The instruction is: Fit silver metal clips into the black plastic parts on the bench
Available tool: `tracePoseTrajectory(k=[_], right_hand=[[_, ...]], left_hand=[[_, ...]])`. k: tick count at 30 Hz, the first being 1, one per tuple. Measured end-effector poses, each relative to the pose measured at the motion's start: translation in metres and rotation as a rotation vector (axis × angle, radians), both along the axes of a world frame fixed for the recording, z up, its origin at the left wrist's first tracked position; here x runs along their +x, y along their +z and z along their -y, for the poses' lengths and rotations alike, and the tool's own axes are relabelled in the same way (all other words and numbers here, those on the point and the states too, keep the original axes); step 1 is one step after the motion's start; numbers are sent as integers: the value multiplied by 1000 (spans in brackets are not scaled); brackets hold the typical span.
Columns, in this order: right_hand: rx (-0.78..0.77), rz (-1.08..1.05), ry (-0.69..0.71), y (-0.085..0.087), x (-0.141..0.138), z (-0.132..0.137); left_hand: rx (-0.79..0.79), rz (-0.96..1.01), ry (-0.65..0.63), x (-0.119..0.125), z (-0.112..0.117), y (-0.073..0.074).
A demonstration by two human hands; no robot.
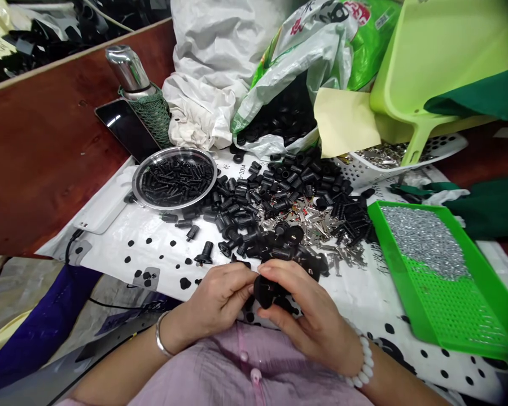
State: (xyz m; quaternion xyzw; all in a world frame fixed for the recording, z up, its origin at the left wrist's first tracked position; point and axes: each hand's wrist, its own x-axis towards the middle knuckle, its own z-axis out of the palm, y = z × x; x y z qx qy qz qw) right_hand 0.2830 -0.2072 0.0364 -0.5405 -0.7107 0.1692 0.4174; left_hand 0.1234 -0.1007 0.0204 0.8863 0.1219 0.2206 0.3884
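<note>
My left hand [218, 299] and my right hand [307, 310] meet close to my body at the table's near edge. Both are closed on one small black plastic part [265, 290] held between the fingertips. My left wrist wears a silver bangle, my right a white bead bracelet. Just beyond the hands lies a heap of black plastic parts [279, 197] mixed with small silver metal pieces [317, 228]. A round metal dish [174, 178] with black springs sits to the left of the heap.
A green tray [449, 304] with tiny metal bits lies at the right. A flask [139, 84] and phone [125, 127] stand at the back left, bags [279, 67] and a light green plastic scoop [432, 67] behind. The sheet is white with black spots.
</note>
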Motion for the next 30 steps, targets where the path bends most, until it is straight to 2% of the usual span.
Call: tracePoseTrajectory(k=[8, 15, 18, 21, 25, 30], right_hand=[[37, 83, 101, 12, 7, -3], [41, 72, 71, 6, -1, -8], [62, 94, 75, 3, -2, -10], [73, 102, 51, 3, 0, -11], [18, 95, 35, 9, 6, -11], [37, 157, -16, 13, 7, -15]], left_hand=[[148, 108, -11, 1, -4, 0], [209, 237, 59, 3, -2, -7], [191, 251, 96, 4, -1, -9], [104, 234, 90, 5, -1, -9], [3, 169, 70, 5, -3, -6], [44, 164, 70, 6, -4, -6]])
